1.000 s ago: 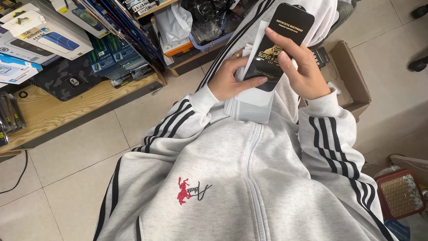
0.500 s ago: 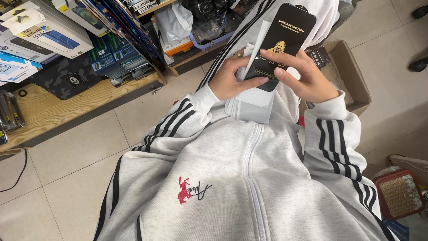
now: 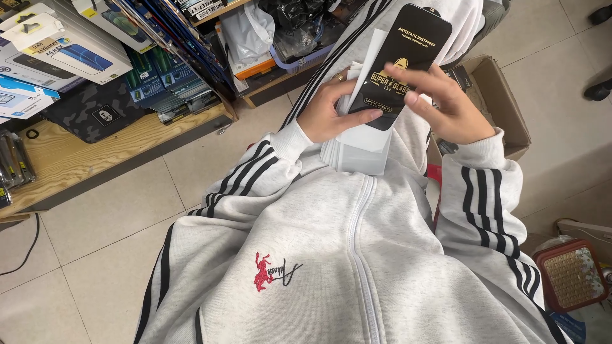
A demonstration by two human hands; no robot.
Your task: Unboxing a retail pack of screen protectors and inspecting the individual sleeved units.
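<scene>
The left hand (image 3: 328, 114) pinches a black packet (image 3: 403, 60) by its lower end while the right hand (image 3: 446, 105) lays spread fingers across it.

Wooden shelf (image 3: 95, 150): boxed packages (image 3: 60, 41), camouflage pouch (image 3: 89, 111). Tiled floor (image 3: 95, 255): cardboard box (image 3: 503, 108).

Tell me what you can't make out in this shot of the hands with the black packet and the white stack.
All in the head view:
- White stack: its upper part is hidden behind the left hand and black packet; the count is unclear.
- Right hand: the palm faces away, so what it touches underneath is hidden.
- Cardboard box: its contents are blocked by the right sleeve.
- Basket: cut off by the right edge.
</scene>
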